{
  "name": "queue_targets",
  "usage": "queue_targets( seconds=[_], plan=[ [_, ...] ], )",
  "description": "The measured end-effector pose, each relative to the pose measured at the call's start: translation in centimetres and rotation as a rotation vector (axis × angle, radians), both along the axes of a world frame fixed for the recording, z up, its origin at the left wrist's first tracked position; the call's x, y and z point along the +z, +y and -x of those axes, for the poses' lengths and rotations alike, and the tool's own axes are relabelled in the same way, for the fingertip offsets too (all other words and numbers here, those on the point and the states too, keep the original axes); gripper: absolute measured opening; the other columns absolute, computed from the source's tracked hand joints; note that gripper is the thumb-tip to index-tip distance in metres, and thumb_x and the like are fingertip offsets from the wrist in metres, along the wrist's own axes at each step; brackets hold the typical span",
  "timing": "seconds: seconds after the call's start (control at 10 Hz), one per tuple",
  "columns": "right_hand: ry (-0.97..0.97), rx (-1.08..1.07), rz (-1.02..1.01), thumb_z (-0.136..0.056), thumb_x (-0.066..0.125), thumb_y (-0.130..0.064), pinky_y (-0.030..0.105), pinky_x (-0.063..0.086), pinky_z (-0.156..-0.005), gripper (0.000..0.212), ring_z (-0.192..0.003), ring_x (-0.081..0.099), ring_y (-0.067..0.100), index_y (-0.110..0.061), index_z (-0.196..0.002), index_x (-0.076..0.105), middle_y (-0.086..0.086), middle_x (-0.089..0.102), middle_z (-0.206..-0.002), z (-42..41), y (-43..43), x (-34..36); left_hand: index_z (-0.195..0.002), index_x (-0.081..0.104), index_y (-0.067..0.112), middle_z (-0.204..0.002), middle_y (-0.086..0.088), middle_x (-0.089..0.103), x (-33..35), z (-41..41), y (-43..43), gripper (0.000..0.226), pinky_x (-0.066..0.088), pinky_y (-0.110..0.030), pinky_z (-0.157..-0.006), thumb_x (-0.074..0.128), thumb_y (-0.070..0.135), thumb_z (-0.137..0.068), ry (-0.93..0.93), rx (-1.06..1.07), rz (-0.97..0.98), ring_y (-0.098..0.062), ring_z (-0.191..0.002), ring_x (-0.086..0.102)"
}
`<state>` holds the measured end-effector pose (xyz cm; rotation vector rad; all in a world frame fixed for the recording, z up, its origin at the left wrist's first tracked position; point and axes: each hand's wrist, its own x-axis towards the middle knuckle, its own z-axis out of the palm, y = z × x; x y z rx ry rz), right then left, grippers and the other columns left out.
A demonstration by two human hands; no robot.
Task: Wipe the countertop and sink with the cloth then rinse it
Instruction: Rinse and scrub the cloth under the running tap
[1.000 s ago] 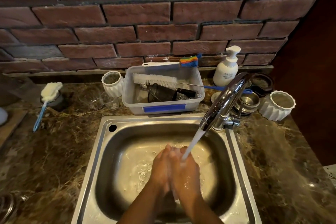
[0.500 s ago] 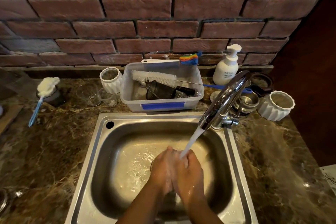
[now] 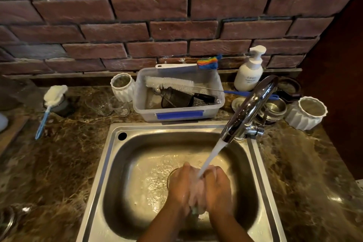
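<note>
We see the left hand (image 3: pixel 179 188) and right hand (image 3: pixel 219 190) pressed together low in the steel sink (image 3: pixel 110 163), fingers of both curled tight on the pale wet cloth (image 3: pixel 196 190) bunched between them. The tap (image 3: pixel 250 107) pours water (image 3: pixel 211 155) straight onto the cloth. The marble desk (image 3: pixel 59 163) surrounds the sink.

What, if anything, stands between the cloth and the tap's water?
Nothing visible. The stream falls straight from the tap onto the left hand and right hand, which clasp the cloth over the sink; only its pale edge shows.
</note>
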<state>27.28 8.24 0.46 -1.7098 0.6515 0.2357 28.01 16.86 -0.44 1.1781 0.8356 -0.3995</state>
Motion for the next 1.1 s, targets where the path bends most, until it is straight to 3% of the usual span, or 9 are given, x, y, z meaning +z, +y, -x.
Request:
queue_targets(
  seconds=[0.1,0.3,0.4,0.5,0.6,0.7,0.8,0.9,1.1],
  plan=[
    [-0.010,0.026,0.018,-0.095,0.055,-0.055,0.030,0.055,-0.063,0.033,-0.065,0.068,0.010,-0.025,-0.083,0.064,-0.005,0.068,-0.066,1.1,3.1,0.9,-0.062,0.063,0.004,-0.048,-0.008,0.058,0.9,0.0,-0.3,0.049,0.047,-0.018,-0.044,0.046,0.022,-0.104,-0.009,-0.018,0.100,-0.017,-0.042,0.059],
    [-0.060,0.139,0.114,-0.099,0.058,-0.021,0.015,0.042,-0.062,0.018,-0.077,0.060,0.019,-0.021,-0.081,0.060,-0.008,0.061,-0.074,-1.5,-0.5,-2.3,-0.102,0.069,0.014,-0.082,0.002,0.075,0.5,1.0,-0.8,0.030,0.059,-0.027,-0.067,0.047,0.034,-0.105,-0.024,-0.086,0.133,-0.012,-0.071,0.072],
    [-0.017,0.064,0.082,-0.102,0.051,-0.022,0.019,0.044,-0.057,0.028,-0.075,0.061,0.022,-0.020,-0.076,0.059,-0.003,0.064,-0.073,-2.0,-1.3,-1.8,-0.115,0.069,0.003,-0.103,-0.016,0.075,1.0,0.8,-0.2,0.038,0.057,-0.047,-0.094,0.052,0.034,-0.104,-0.014,-0.081,0.025,-0.029,-0.092,0.071],
    [-0.001,0.007,0.092,-0.105,0.046,-0.025,0.024,0.043,-0.054,0.028,-0.071,0.063,0.018,-0.016,-0.083,0.063,0.000,0.066,-0.074,-1.8,-1.4,-0.1,-0.102,0.071,-0.001,-0.099,-0.027,0.074,-0.3,0.1,0.6,0.038,0.060,-0.054,-0.088,0.054,0.033,-0.104,0.010,-0.004,0.024,-0.041,-0.088,0.074],
    [-0.050,0.085,-0.090,-0.100,0.059,-0.032,0.029,0.054,-0.063,0.017,-0.073,0.069,0.017,-0.020,-0.090,0.067,0.000,0.072,-0.076,0.4,1.4,0.8,-0.092,0.062,0.003,-0.082,-0.013,0.066,-1.2,-0.9,0.3,0.038,0.057,-0.023,-0.058,0.066,0.040,-0.095,-0.052,-0.018,0.057,-0.016,-0.061,0.071],
    [-0.070,0.065,-0.071,-0.095,0.064,-0.038,0.036,0.059,-0.070,0.017,-0.072,0.072,0.013,-0.023,-0.091,0.072,-0.004,0.074,-0.076,1.3,2.4,0.3,-0.091,0.075,0.020,-0.087,0.000,0.071,-1.0,-0.1,-0.7,0.029,0.056,-0.017,-0.067,0.052,0.035,-0.100,-0.288,-0.070,0.055,-0.005,-0.071,0.070],
    [0.086,-0.086,-0.230,-0.097,0.056,-0.026,0.039,0.053,-0.065,0.030,-0.064,0.065,0.020,-0.015,-0.071,0.067,-0.001,0.068,-0.065,-0.5,0.2,-1.0,-0.102,0.072,0.007,-0.091,-0.015,0.068,-1.8,1.1,-1.0,0.042,0.053,-0.035,-0.076,0.056,0.046,-0.099,-0.073,0.006,0.221,-0.025,-0.079,0.067],
    [0.022,0.083,-0.024,-0.097,0.052,-0.022,0.039,0.048,-0.066,0.028,-0.069,0.059,0.022,-0.014,-0.070,0.055,-0.002,0.063,-0.064,-1.6,-1.4,-1.6,-0.103,0.071,0.000,-0.088,-0.013,0.076,-1.1,1.6,-1.1,0.046,0.058,-0.030,-0.071,0.052,0.042,-0.102,-0.074,-0.075,0.132,-0.025,-0.077,0.073],
    [-0.080,0.109,-0.001,-0.102,0.054,-0.022,0.014,0.047,-0.052,0.021,-0.060,0.064,0.003,-0.019,-0.083,0.063,-0.001,0.067,-0.068,-0.5,0.2,2.2,-0.092,0.065,0.003,-0.091,-0.009,0.077,-1.3,-0.5,0.5,0.049,0.059,-0.034,-0.073,0.042,0.043,-0.106,-0.101,0.049,0.114,-0.021,-0.078,0.072]
  ],
)
